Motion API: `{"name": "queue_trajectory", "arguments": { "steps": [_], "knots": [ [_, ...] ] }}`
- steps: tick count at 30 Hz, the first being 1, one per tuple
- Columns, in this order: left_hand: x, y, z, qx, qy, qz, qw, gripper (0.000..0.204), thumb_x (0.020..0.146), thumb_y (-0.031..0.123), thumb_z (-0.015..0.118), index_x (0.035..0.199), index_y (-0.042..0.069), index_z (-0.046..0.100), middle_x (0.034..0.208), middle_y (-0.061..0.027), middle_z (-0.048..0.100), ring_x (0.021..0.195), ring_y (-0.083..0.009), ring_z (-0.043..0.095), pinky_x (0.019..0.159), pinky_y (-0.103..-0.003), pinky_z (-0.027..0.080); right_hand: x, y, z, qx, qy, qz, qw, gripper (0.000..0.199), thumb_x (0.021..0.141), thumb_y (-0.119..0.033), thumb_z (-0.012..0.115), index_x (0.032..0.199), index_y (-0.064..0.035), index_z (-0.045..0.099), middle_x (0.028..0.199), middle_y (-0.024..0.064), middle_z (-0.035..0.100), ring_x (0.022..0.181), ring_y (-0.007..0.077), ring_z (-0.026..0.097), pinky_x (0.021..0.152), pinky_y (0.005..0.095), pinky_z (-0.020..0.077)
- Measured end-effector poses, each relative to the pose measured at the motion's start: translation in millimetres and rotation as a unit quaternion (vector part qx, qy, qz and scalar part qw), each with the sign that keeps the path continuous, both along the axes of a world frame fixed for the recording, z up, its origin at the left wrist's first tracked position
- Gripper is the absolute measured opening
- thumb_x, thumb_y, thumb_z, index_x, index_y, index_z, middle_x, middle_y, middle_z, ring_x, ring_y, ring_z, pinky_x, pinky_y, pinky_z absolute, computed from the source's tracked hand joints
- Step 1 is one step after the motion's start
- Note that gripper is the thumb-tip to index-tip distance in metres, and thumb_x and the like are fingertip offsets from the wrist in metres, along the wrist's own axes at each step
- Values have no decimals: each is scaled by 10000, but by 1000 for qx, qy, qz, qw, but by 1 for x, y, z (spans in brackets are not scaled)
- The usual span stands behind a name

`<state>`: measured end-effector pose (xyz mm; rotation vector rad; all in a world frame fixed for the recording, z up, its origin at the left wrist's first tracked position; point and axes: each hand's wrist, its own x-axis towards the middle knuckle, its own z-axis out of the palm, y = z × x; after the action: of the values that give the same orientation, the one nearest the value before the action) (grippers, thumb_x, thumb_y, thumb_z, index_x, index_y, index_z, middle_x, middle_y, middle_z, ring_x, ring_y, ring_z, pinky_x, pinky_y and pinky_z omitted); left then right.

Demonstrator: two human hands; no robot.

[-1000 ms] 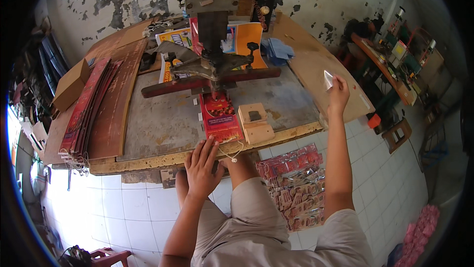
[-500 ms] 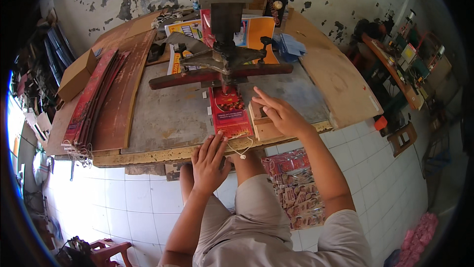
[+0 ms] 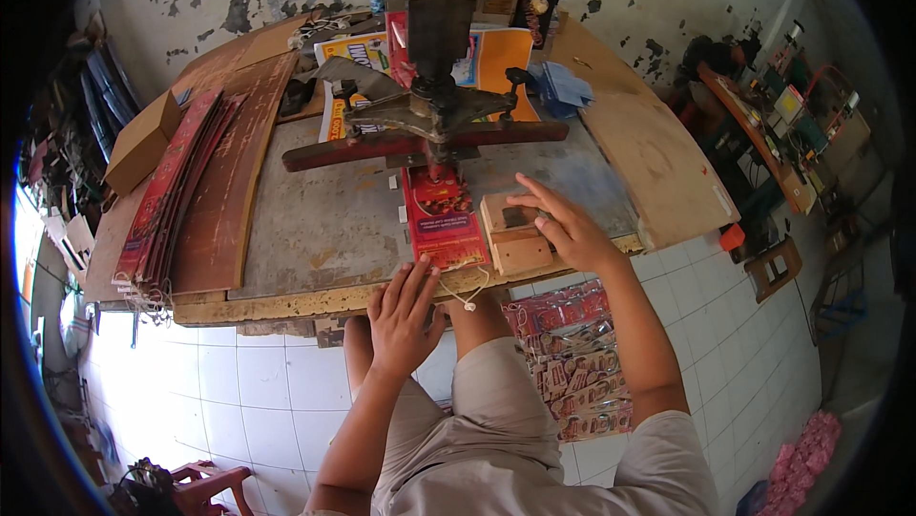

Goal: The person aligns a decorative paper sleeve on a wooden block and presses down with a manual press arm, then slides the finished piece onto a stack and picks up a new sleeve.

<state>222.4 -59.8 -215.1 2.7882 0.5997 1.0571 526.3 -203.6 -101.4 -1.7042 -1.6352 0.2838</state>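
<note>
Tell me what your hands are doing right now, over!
Left hand open at the bench's front edge, fingertips by the red printed card. Right hand open on the small wooden block. White string loop dangling off the edge; nothing else between hands.

top: light grey short-sleeved shirt | legs: beige knee-length shorts | forearms, hands [image 3: 405, 317]: bare

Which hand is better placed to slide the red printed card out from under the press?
Probably left: the left hand rests at the red printed card's near edge; the right hand is on the wooden block.
</note>
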Motion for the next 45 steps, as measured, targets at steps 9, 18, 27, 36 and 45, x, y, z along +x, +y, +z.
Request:
{"name": "queue_trajectory", "arguments": {
  "steps": [9, 18, 27, 36, 45],
  "knots": [
    [0, 0, 3, 10, 2, 14, 1000, 677, 912, 223, 747, 1576, 167, 626, 1686, -16, 568, 1506, -222, 544, 1233, -443, 345, 0, 14, -1, 30, -52, -13, 998, 813, 1049, -114, 694, 1766, -164, 314, 1497, 100, 717, 1454, 337, 593, 1234, 492, 441],
    [0, 0, 3, 3, 1, 4, 1000, 653, 926, 223, 744, 1564, 141, 628, 1671, -41, 580, 1506, -259, 549, 1228, -472, 335, -2, 17, -5, 18, -32, -16, 999, 829, 1008, -52, 756, 1742, -138, 380, 1410, 50, 770, 1039, 205, 708, 935, 348, 548],
    [0, 0, 3, 7, 3, 6, 1000, 650, 931, 226, 748, 1564, 140, 630, 1665, -39, 586, 1506, -257, 545, 1228, -470, 335, -1, 18, -1, -18, -50, -1, 999, 827, 1025, -128, 760, 1749, -197, 367, 1443, 34, 742, 1377, 307, 619, 1177, 454, 503],
    [0, -1, 5, 1, 1, 3, 1000, 646, 926, 216, 759, 1555, 134, 639, 1663, -39, 589, 1505, -264, 547, 1224, -459, 339, -1, 18, -6, 34, -61, -5, 998, 827, 993, -58, 783, 1729, -175, 426, 1368, 42, 766, 1004, 200, 681, 907, 363, 582],
    [-1, -1, 4, 0, 7, 4, 1000, 649, 934, 226, 749, 1565, 137, 627, 1678, -39, 572, 1512, -266, 540, 1228, -478, 337, -4, 18, -6, 71, -131, -21, 989, 822, 989, -72, 791, 1723, -185, 439, 1393, 5, 757, 1042, 212, 658, 1097, 403, 515]
  ]
}}
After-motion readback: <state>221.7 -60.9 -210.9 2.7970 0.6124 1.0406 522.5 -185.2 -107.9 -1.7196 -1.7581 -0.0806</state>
